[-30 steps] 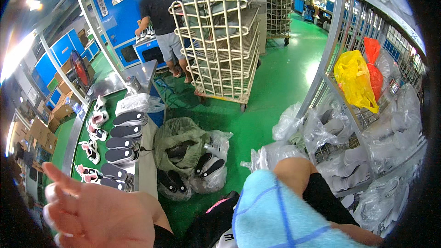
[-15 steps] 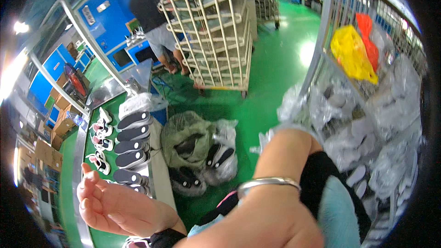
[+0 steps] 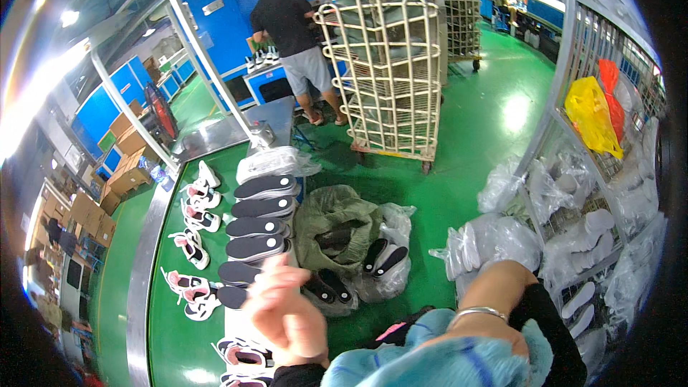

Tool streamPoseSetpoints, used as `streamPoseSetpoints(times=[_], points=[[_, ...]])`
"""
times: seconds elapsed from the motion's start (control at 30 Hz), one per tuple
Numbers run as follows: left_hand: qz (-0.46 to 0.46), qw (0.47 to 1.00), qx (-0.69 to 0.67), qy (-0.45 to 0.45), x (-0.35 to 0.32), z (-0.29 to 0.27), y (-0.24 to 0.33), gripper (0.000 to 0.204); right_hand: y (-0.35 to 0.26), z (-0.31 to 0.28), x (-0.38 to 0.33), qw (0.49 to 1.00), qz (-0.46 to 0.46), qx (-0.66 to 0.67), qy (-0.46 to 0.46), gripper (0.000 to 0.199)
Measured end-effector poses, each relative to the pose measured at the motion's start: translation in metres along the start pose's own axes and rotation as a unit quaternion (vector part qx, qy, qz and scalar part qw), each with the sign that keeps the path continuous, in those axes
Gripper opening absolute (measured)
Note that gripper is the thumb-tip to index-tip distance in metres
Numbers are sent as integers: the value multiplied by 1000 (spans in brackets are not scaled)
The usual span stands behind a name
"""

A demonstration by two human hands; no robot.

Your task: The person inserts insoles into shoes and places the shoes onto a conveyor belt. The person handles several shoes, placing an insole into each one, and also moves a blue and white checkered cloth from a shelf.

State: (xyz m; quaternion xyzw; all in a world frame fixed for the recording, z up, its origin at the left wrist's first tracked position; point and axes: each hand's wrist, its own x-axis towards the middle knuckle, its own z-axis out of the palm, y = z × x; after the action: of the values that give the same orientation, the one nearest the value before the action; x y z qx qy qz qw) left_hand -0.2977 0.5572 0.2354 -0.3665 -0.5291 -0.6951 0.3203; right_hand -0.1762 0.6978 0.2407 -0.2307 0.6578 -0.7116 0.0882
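My left hand point(image 3: 283, 315) is raised at the front edge of the bench, slightly blurred, with loosely bent fingers apart and nothing visible in them. Behind it, stacks of black insoles point(image 3: 256, 227) with white dots lie in a row on a pale strip. White and pink sneakers point(image 3: 190, 247) stand on the green surface to their left, and more sneakers point(image 3: 244, 355) sit close to my left wrist. My right arm is bent back toward my body, a silver bangle at the wrist. The fingers of my right hand point(image 3: 512, 342) are hidden by light blue fabric point(image 3: 444, 360).
An olive sack point(image 3: 333, 233) and clear bags with black insoles point(image 3: 385, 258) lie on the floor. A wire cage point(image 3: 566, 129) at right holds plastic bags, with a yellow bag point(image 3: 593, 116) hanging there. A white rack trolley point(image 3: 387, 79) stands ahead, beside a person point(image 3: 287, 29).
The view has turned left, so the scene sits farther right. My left hand's fingers now point upward, before the insoles. My right hand has drawn back behind the blue fabric.
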Motion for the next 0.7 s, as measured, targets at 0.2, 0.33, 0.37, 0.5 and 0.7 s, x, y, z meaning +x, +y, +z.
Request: streamPoseSetpoints(times=[0.2, 0.33, 0.37, 0.5, 0.7], points=[[-264, 772, -486, -313, -26, 0, -19, 60, -31, 1, -5, 991, 19, -15, 129, 52], [-351, 741, -392, -417, -31, 10, -30, 98, -22, -18, -23, 963, 39, -30, 263, 47], [-344, 734, -397, -430, -31, 22, -29, 100, -18, -24, -31, 950, 52, -42, 305, 41], [-286, 800, -176, -497, -54, 60, -22, 64, -16, -46, -58, 958, 21, -54, 282, 28], [-319, 801, -106, -495, -68, 108, -34, 26, -23, -86, -121, 886, 32, -308, 346, 21]])
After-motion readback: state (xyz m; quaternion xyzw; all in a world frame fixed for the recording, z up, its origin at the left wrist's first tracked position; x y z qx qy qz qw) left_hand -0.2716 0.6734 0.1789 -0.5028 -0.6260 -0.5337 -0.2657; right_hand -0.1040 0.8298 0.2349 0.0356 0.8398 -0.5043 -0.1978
